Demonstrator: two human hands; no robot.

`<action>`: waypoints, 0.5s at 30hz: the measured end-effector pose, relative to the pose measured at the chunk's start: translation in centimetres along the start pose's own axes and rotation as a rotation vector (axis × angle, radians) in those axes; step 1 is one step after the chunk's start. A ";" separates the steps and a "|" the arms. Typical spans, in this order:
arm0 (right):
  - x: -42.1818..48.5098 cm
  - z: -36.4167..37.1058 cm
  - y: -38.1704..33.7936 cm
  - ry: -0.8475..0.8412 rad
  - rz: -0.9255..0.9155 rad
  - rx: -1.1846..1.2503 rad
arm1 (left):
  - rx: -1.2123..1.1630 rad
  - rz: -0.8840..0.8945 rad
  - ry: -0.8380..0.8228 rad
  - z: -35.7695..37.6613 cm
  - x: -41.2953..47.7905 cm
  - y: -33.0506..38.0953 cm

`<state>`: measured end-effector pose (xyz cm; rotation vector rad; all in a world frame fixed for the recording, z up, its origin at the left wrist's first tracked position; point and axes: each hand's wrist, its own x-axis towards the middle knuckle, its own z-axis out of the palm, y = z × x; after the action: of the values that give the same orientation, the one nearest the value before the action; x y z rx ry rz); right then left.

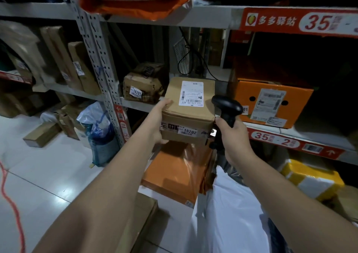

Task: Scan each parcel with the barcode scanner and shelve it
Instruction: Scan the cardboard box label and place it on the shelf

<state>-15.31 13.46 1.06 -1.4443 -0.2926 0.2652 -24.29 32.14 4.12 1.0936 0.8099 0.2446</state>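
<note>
The left hand [157,123] holds a brown cardboard parcel [187,115] in the air in front of the rack, about level with the middle shelf [138,105]. The palm is pressed to the parcel's left side, the thumb is hooked over the top edge, and the fingers are curled under the bottom, so they are clamped on the box. A white shipping label [191,93] with a barcode lies on the parcel's top face, and a small sticker [189,131] reading 19202 is on its near face. The right hand [235,138] is just right of the parcel, its fingers wrapped tight round the handle of a black barcode scanner [227,107], whose head stands upright just beside the parcel's right edge. On the shelf to the far left of the parcel sits a crumpled brown box [144,85] marked 16205, and to the right sits an orange box [271,103] with its own label. A red strip [286,140] along the shelf edge reads 35 and 2. Below the parcel lies an orange mailer [174,177], with a white bag [232,210] near and right of it and a yellow-and-white package [310,177] further right under the shelf. An orange cord [11,194] runs over the white tiled floor [48,165] at the left
</note>
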 end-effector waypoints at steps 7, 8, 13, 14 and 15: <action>4.7 1.5 -0.1 0.020 0.022 0.047 | 0.070 0.072 -0.021 1.1 2.8 2.7; 5.2 1.9 -0.1 0.008 0.016 0.043 | 0.072 0.079 -0.027 1.0 3.3 2.9; 7.2 3.5 0.0 -0.032 0.005 0.028 | 0.069 0.093 -0.024 -0.3 5.1 3.1; 7.6 3.7 0.1 -0.038 0.016 0.043 | 0.052 0.109 -0.032 -0.5 5.5 3.2; 7.9 3.9 0.1 -0.046 0.030 0.054 | 0.018 0.124 -0.042 -0.7 5.9 3.2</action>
<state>-9.33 19.87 1.64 -1.3912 -0.2997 0.3291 -20.01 37.35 4.06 1.1637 0.7090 0.3184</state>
